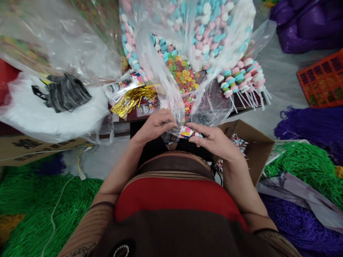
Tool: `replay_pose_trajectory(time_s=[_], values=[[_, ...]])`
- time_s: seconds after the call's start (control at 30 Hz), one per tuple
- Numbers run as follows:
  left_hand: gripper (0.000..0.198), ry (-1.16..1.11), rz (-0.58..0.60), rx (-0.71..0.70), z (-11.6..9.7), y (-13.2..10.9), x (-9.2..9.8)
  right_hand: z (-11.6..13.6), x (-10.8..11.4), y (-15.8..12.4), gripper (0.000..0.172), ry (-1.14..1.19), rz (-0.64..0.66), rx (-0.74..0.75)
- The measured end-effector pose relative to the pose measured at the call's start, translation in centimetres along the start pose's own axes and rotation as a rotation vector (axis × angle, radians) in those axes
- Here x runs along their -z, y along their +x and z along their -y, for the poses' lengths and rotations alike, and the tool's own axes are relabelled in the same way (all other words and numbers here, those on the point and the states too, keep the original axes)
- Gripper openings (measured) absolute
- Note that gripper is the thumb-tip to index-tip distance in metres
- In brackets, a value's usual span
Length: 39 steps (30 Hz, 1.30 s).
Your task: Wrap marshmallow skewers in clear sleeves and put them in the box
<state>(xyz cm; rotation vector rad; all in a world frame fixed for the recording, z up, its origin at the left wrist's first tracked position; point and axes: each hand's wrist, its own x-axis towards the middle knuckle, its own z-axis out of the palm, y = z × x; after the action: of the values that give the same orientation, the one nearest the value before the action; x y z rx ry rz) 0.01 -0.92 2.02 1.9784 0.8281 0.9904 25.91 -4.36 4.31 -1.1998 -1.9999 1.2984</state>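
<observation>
A small clear candy bag [185, 132] with a colourful printed front is held between my two hands, above my lap. My right hand [218, 141] grips it with thumb and fingers, and pink and blue candies [197, 134] show by the fingertips. On the other side, my left hand [158, 125] is closed in a pinch at the bag's clear end; exactly what the fingertips hold is partly hidden. Just beyond, gold twist ties [134, 100] lie in a loose pile beside printed clear bags [124, 85]. Candy skewers [243, 79] on white sticks are heaped at the table's right end.
Large clear sacks of pastel candies [209, 35] and fruit-coloured rings [184, 73] stand ahead. A cardboard box [257, 150] with wrapped pieces sits at my right. A grey striped cloth [68, 93] rests on a white bag. Green cords [302, 166] and an orange crate [323, 80] are farther right.
</observation>
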Motion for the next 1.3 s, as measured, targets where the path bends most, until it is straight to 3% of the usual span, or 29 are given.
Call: replay_pose_trajectory(time_s=[0.3, 0.43, 0.6, 0.7, 0.8, 0.9, 0.97, 1.03, 1.17, 1.3], values=[[0.039, 0.101, 0.086, -0.044, -0.3, 0.8, 1.2, -0.3, -0.6, 0.8, 0.068, -0.270, -0.029, 0.212], [0.039, 0.080, 0.162, -0.043, -0.3, 1.2, 1.6, 0.1, -0.5, 1.0, 0.058, -0.326, 0.059, 0.200], [0.044, 0.007, 0.170, -0.007, -0.1, 1.4, 1.1, -0.4, -1.0, 1.3, 0.067, -0.225, -0.020, 0.175], [0.042, -0.055, 0.041, 0.078, -0.1, 1.4, 0.5, -0.7, -1.9, 1.3, 0.051, -0.054, -0.104, 0.103], [0.039, -0.256, -0.231, 0.158, -0.6, 1.5, -0.6, -0.5, -2.8, 1.4, 0.040, 0.171, -0.251, -0.020], [0.062, -0.573, -0.498, 0.189, -1.3, 1.7, -1.9, 0.3, -3.4, 1.7, 0.039, 0.447, -0.374, -0.126], [0.072, -0.739, -0.547, 0.200, -1.6, 1.6, -2.9, 0.9, -4.0, 2.0, 0.039, 0.617, -0.406, -0.168], [0.072, -0.823, -0.480, 0.254, -1.8, 1.3, -3.8, 1.4, -4.8, 2.3, 0.040, 0.747, -0.378, -0.199], [0.049, -0.864, -0.265, 0.444, -2.0, 0.2, -5.1, 1.8, -6.9, 2.4, 0.046, 0.940, -0.297, -0.208], [0.044, -0.942, -0.208, 0.548, -2.4, -0.4, -6.0, 1.2, -8.0, 2.1, 0.055, 1.037, -0.304, -0.217]])
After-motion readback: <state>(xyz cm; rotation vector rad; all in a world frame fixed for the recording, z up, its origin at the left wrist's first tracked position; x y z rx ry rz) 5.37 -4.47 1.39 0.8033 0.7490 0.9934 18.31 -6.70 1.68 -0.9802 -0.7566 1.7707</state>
